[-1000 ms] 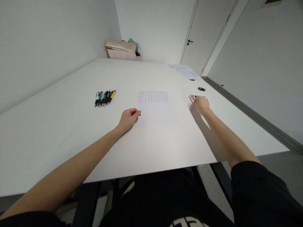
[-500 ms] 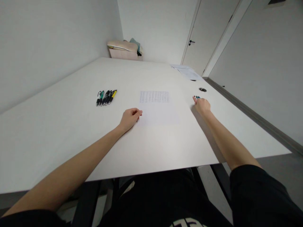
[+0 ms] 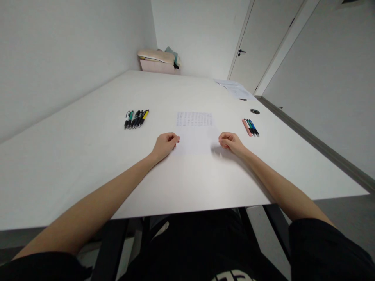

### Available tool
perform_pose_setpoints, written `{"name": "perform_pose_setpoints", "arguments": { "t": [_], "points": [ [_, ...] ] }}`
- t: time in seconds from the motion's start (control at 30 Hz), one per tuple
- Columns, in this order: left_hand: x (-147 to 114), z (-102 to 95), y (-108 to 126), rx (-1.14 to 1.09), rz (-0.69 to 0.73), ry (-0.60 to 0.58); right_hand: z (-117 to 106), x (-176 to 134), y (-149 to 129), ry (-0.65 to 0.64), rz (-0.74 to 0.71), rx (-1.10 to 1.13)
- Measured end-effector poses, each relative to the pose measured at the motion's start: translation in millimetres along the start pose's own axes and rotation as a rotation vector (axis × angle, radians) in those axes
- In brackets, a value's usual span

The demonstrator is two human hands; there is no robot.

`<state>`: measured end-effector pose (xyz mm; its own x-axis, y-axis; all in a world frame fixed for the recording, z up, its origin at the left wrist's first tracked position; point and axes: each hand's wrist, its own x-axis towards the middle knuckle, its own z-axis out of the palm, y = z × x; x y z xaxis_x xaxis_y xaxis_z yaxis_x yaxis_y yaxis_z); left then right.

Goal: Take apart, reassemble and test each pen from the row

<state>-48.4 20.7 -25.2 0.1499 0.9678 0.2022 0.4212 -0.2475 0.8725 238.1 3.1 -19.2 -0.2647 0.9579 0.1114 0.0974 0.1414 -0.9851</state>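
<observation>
A white sheet of paper point(image 3: 195, 136) with rows of small print along its upper part lies flat on the table. My left hand point(image 3: 165, 145) rests by the sheet's left edge, fingers curled in and thumb against the index finger, with nothing visible in it. At the right edge of the sheet is my right hand point(image 3: 231, 142), its fingers also curled, no object showing in them; a shadow falls just to its left. Further right lie several pens side by side, among them a pink one point(image 3: 247, 127) and a blue one point(image 3: 254, 128).
On the left lies a row of several pens, with a green one point(image 3: 130, 118) and a yellow one point(image 3: 144, 118). More papers point(image 3: 236, 89) are at the far right of the white table point(image 3: 88, 156), near a round cable hole point(image 3: 254, 111). A box with cushions point(image 3: 156, 60) stands beyond.
My right hand has come away from the pens on the right and moved left to the sheet's edge, leaving those pens in plain sight. My left hand has stayed put; the view shifted slightly.
</observation>
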Motion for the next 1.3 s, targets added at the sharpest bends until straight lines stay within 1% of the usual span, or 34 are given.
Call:
{"name": "perform_pose_setpoints", "arguments": {
  "t": [0.13, 0.27, 0.33, 0.4, 0.43, 0.5, 0.57, 0.6, 0.63, 0.67, 0.7, 0.73, 0.77, 0.83, 0.93, 1.03, 1.2, 1.3],
  "points": [
    [-0.2, -0.2, 0.2, -0.004, -0.010, -0.017, 1.2, -1.0, 2.1, -0.008, 0.061, 0.019],
    [-3.4, 1.4, 2.0, 0.033, -0.005, -0.031, 1.6, 0.9, 2.1, -0.001, 0.080, 0.040],
    [-2.6, 0.4, 3.5, 0.084, 0.009, -0.038, 1.7, 1.2, 2.1, 0.003, 0.086, 0.036],
    [3.8, -5.9, 3.9, 0.184, 0.032, -0.027, 1.8, 1.3, 2.3, 0.004, 0.088, 0.027],
    [9.6, -11.9, 3.2, 0.255, 0.046, -0.008, 1.8, 1.4, 2.5, 0.005, 0.089, 0.026],
    [25.6, -29.7, -1.3, 0.412, 0.026, 0.055, 1.7, 1.7, 3.1, 0.006, 0.087, 0.029],
    [43.7, -53.0, -9.5, 0.572, -0.021, 0.197, 1.7, 2.1, 3.8, 0.006, 0.082, 0.029],
    [51.8, -65.0, -14.5, 0.662, -0.063, 0.254, 1.7, 2.3, 4.1, 0.005, 0.081, 0.026],
    [58.5, -76.2, -19.6, 0.694, -0.095, 0.296, 1.7, 2.4, 4.4, 0.004, 0.081, 0.022],
    [63.6, -86.0, -24.6, 0.722, -0.129, 0.321, 1.7, 2.4, 4.6, 0.005, 0.082, 0.017],
    [67.0, -94.0, -29.2, 0.791, -0.193, 0.331, 1.6, 2.4, 4.7, 0.006, 0.084, 0.012],
    [68.8, -100.0, -33.2, 0.854, -0.243, 0.332, 1.6, 2.4, 4.8, 0.007, 0.087, 0.006],
    [69.4, -104.1, -36.5, 0.910, -0.259, 0.318, 1.5, 2.4, 4.9, 0.006, 0.089, 0.000],
    [68.5, -107.5, -41.5, 1.011, -0.257, 0.277, 1.4, 2.2, 4.9, 0.009, 0.088, -0.005],
    [66.9, -106.4, -46.1, 1.105, -0.217, 0.233, 1.8, 2.1, 4.0, 0.011, 0.086, -0.001],
    [67.1, -104.3, -48.9, 1.140, -0.188, 0.216, 2.2, 1.9, 2.5, 0.013, 0.088, 0.001],
    [67.7, -101.3, -50.2, 1.184, -0.099, 0.171, 2.1, 2.0, 2.4, 0.017, 0.094, -0.005],
    [68.3, -99.2, -50.3, 1.185, -0.083, 0.148, 2.4, 2.2, 2.9, 0.018, 0.085, -0.020]
  ]
}}
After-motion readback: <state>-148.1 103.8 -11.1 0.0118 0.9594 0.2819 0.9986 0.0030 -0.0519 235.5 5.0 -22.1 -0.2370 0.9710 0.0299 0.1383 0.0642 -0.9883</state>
